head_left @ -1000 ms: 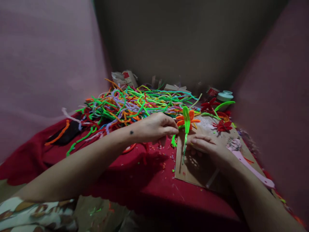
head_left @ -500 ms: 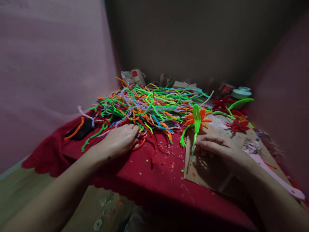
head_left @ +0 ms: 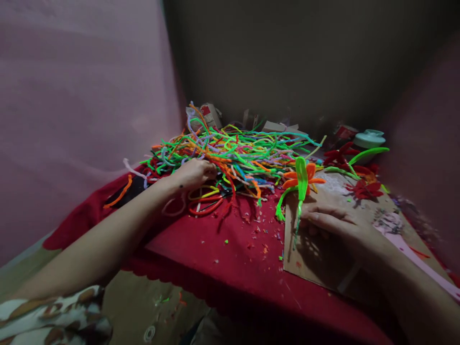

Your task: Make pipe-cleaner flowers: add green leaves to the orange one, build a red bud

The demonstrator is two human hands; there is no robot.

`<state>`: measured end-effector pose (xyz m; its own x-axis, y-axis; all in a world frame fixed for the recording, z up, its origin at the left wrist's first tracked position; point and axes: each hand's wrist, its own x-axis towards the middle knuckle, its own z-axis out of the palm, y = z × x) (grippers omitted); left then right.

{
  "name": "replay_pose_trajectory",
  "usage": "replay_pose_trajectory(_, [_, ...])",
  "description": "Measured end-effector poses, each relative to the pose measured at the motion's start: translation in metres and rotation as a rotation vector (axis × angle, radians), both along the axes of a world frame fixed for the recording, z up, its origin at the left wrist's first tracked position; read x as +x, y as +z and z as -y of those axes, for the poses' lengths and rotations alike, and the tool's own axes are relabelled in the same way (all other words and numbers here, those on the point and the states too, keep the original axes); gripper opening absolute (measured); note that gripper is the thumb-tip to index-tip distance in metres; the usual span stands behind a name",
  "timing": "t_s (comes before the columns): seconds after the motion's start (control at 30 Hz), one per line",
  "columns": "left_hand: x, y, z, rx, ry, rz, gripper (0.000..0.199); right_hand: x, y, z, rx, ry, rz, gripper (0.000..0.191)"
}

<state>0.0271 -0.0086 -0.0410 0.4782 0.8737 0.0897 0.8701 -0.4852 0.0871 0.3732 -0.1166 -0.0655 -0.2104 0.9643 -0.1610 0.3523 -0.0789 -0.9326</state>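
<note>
My left hand (head_left: 196, 173) is closed on pipe cleaners at the near side of a large tangled heap of pipe cleaners (head_left: 247, 143) in green, orange, purple, red and other colours. Its fingertips are partly hidden among the strands. Just in front of it lie a red loop (head_left: 205, 211) and a yellow one, partly under the strands. Between thumb and fingers, my right hand (head_left: 328, 221) pinches the green stem of a pipe-cleaner flower (head_left: 302, 179) with orange petals and green leaves. The flower stands upright over a cardboard sheet (head_left: 316, 266).
Red flowers (head_left: 364, 189) and a pink strap-like piece (head_left: 413, 256) lie on the right. A light-blue lidded jar (head_left: 369, 139) and small boxes (head_left: 210, 115) stand at the back. Coloured fluff scraps dot the red tablecloth (head_left: 230, 263). A dark object (head_left: 124, 191) lies at left.
My left hand has moved up and deeper into the heap, lifting strands and uncovering more of the red and yellow loops. My right hand keeps its hold; the view has shifted slightly.
</note>
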Motion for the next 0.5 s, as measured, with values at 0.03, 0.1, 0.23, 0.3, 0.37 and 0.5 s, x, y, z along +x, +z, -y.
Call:
replay_pose_trajectory(0.03, [0.003, 0.001, -0.008, 0.019, 0.004, 0.015, 0.024, -0.001, 0.000, 0.001, -0.018, -0.012, -0.019, 0.030])
replay_pose_trajectory(0.1, [0.012, 0.004, -0.024, 0.041, 0.021, 0.035, 0.024, -0.002, -0.001, 0.002, -0.043, -0.032, -0.046, 0.029])
replay_pose_trajectory(0.23, [0.027, 0.000, -0.052, 0.084, 0.097, 0.067, 0.023, -0.003, 0.000, 0.003, -0.044, -0.053, -0.016, 0.027])
replay_pose_trajectory(0.3, [0.033, -0.004, -0.064, 0.103, 0.125, 0.068, 0.023, -0.003, 0.000, 0.003, -0.046, -0.042, -0.011, 0.028])
replay_pose_trajectory(0.37, [0.038, -0.006, -0.072, 0.101, 0.134, 0.063, 0.022, -0.002, 0.000, 0.003, -0.049, -0.026, -0.023, 0.029])
replay_pose_trajectory(0.5, [0.039, -0.003, -0.067, 0.030, 0.064, 0.025, 0.020, 0.000, -0.002, 0.003, -0.026, -0.034, -0.031, 0.032])
